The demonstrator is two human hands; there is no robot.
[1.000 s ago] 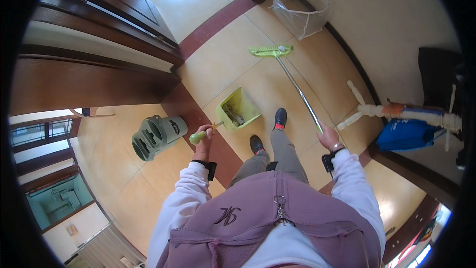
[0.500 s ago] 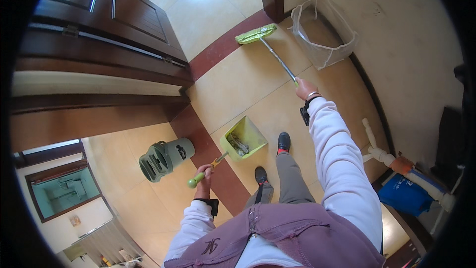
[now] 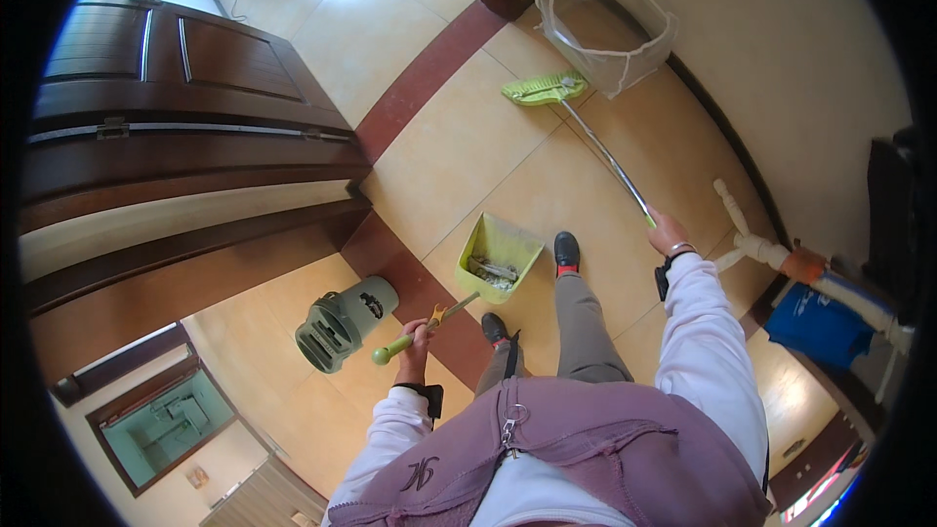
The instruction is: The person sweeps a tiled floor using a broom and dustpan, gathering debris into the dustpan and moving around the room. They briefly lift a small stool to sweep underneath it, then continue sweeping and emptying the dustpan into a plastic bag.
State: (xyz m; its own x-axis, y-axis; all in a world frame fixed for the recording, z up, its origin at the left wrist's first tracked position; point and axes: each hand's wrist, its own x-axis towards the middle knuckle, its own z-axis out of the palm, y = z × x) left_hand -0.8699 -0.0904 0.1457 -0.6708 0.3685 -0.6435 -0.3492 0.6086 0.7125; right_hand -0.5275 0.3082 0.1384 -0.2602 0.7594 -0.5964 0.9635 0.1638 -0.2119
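Note:
My left hand (image 3: 415,340) is closed round the handle of a yellow-green dustpan (image 3: 528,252), near its round green grip end. Grey debris (image 3: 491,271) lies in the pan, which rests in front of my feet. My right hand (image 3: 668,232), arm stretched out to the right, grips the end of a broom's silver handle (image 3: 607,156). The broom's green bristle head (image 3: 545,89) is on the tiled floor, just left of a clear plastic-lined bin (image 3: 625,57). A small pale bit shows on the broom head; I cannot make out what it is.
A grey-green lidded bucket (image 3: 346,320) stands left of the dustpan. Brown panelled doors (image 3: 239,60) are at the far left. White pipes (image 3: 756,246) and a blue bag (image 3: 820,324) are on the right by the wall. A dark red strip (image 3: 429,78) crosses the tiles.
The broom head has moved back from the dark red strip, nearer to me, and my right hand has drawn outward to the right. My left hand still holds the dustpan. The view has turned slightly.

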